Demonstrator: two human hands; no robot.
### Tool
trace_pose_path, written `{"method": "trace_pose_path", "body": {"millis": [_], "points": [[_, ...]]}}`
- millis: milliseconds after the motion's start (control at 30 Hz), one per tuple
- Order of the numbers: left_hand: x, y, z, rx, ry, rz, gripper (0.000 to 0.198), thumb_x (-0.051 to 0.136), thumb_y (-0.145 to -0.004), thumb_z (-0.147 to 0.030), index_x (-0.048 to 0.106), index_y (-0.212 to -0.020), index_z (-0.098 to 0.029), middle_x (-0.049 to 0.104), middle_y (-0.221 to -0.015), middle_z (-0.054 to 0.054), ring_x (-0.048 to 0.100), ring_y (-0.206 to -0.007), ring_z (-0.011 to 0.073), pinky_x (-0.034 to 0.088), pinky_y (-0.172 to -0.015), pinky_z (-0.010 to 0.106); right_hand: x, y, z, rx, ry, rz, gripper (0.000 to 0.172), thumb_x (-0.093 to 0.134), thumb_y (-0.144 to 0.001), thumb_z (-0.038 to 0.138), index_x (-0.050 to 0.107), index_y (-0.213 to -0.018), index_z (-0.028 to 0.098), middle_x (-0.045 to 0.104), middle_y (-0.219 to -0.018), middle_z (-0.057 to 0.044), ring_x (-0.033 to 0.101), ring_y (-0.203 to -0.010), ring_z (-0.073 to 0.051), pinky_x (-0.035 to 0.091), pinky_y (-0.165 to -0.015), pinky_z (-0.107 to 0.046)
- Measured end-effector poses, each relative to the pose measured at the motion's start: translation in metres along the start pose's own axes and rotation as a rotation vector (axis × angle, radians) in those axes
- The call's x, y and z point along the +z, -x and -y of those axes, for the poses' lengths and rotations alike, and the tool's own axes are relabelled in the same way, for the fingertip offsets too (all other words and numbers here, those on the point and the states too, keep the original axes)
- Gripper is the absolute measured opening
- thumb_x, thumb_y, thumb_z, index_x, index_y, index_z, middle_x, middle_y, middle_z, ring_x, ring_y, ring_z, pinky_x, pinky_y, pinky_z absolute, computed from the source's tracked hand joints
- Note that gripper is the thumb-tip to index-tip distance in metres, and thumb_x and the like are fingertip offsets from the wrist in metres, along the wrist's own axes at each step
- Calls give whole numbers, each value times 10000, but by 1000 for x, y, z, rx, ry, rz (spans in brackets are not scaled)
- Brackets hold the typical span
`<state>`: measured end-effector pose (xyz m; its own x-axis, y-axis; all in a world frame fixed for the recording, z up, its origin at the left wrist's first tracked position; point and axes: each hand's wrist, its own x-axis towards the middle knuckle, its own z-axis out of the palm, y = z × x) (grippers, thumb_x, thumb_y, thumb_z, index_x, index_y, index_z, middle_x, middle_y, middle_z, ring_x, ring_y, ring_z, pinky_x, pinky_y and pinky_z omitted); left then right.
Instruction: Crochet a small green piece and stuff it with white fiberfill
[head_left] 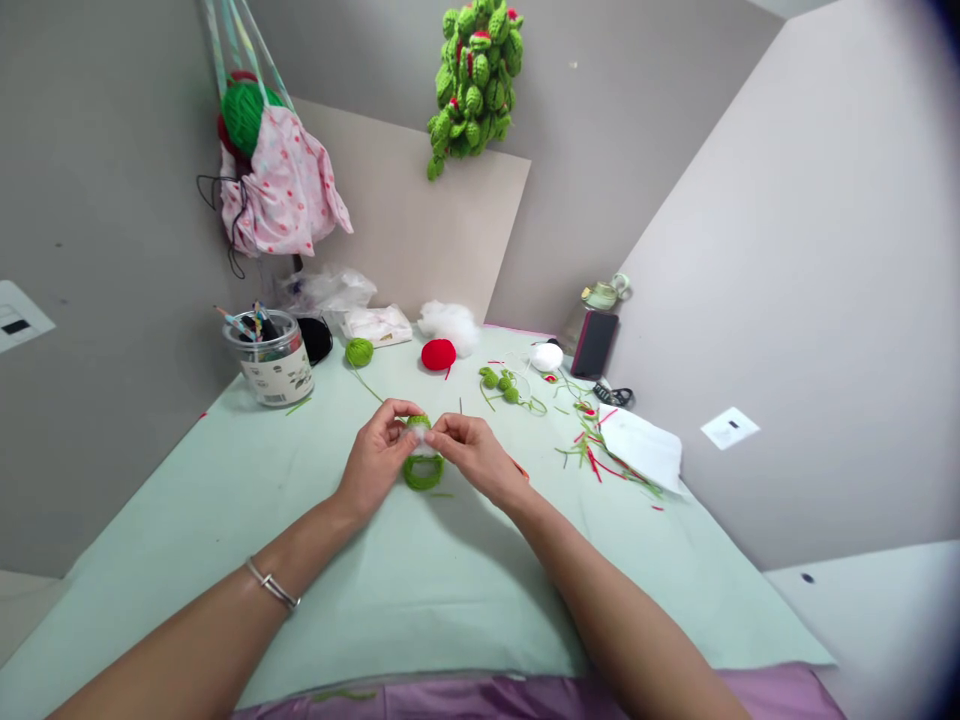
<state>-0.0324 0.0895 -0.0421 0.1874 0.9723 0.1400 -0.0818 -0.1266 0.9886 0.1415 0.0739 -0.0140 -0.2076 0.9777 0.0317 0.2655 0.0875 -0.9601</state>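
Above the middle of the table my left hand (382,452) is closed, thumb and fingers holding a small green crochet piece (418,422). My right hand (474,452) faces it, fingertips pinching a tuft of white stuffing (424,440) against the crochet piece. Just below my fingertips is a green loop-shaped yarn piece (424,474); whether it joins the crochet piece I cannot tell. An orange-ended item (519,468) shows beside my right hand, mostly hidden. From the green yarn ball (359,352) a strand runs toward my left hand.
Behind my hands lie a red yarn ball (439,354), stuffing pile (451,325), white yarn ball (547,357) and small green crochet pieces (510,388). A pencil jar (276,372) stands left. Yarn scraps (592,455), a white sheet (641,446) and a phone (595,344) are right.
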Motion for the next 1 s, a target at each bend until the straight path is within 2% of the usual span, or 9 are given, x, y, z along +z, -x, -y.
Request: {"method": "trace_pose_path", "body": {"millis": [200, 300, 367, 500, 567, 633, 700, 800, 1000], "points": [[1, 3, -8, -54, 46, 78, 278, 715, -877, -405, 659, -1076, -219, 711, -993, 22, 659, -862, 210, 517, -779, 321, 5, 0, -6, 15, 108, -138, 300, 640, -855, 365, 456, -656, 235, 394, -588, 67, 318, -566, -112, 232, -555, -281], [-1, 1, -8, -66, 56, 91, 304, 723, -880, -468, 662, -1037, -215, 709, -953, 20, 655, -844, 211, 514, -760, 320, 4, 2, -4, 5, 167, -162, 297, 629, -859, 340, 445, -650, 237, 397, -587, 66, 322, -565, -115, 241, -559, -284], [-2, -1, -6, -72, 57, 98, 331, 777, -835, -469, 650, -1001, -213, 699, -881, 7, 649, -800, 204, 505, -723, 310, 2, 4, -2, -14, 198, -145, 290, 628, -876, 351, 462, -668, 235, 418, -602, 62, 348, -575, -120, 257, -565, -285], [-1, -2, 0, -71, 54, 69, 321, 828, -798, -401, 618, -952, -212, 642, -762, -39, 585, -666, 153, 449, -616, 266, -2, 8, 7, -71, 225, -21, 180, 577, -926, 348, 554, -793, 228, 492, -670, 55, 430, -627, -134, 321, -603, -279], [0, -3, 3, -64, 46, 36, 283, 838, -810, -333, 613, -929, -208, 611, -745, -56, 543, -625, 127, 423, -583, 249, -2, 10, 12, -96, 243, 18, 149, 547, -932, 306, 548, -805, 228, 477, -672, 62, 423, -629, -132, 321, -609, -277], [1, -4, 5, -61, 45, 13, 220, 814, -868, -291, 629, -933, -191, 621, -791, -45, 552, -637, 121, 451, -591, 249, 0, 12, 15, -117, 268, 27, 129, 525, -920, 262, 516, -795, 233, 444, -666, 70, 394, -615, -128, 305, -603, -275], [2, -6, 7, -70, 57, 6, 163, 759, -949, -293, 657, -985, -171, 654, -873, -16, 597, -680, 131, 511, -617, 268, 3, 13, 16, -135, 294, 21, 96, 524, -896, 231, 497, -804, 239, 426, -667, 75, 378, -612, -127, 297, -609, -274], [3, -8, 8, -103, 102, 15, 181, 699, -1012, -331, 674, -1062, -158, 677, -927, 8, 628, -699, 138, 553, -619, 285, 6, 11, 14, -146, 337, -29, 82, 543, -865, 216, 488, -811, 243, 430, -664, 75, 374, -624, -132, 282, -633, -279], [2, -1, 0, -138, 207, 47, 166, 753, -885, -314, 662, -948, -190, 668, -850, -15, 602, -685, 142, 497, -613, 265, 8, 8, 8, -91, 314, -109, 140, 564, -861, 284, 494, -748, 241, 398, -614, 79, 348, -584, -127, 270, -593, -277]]}}
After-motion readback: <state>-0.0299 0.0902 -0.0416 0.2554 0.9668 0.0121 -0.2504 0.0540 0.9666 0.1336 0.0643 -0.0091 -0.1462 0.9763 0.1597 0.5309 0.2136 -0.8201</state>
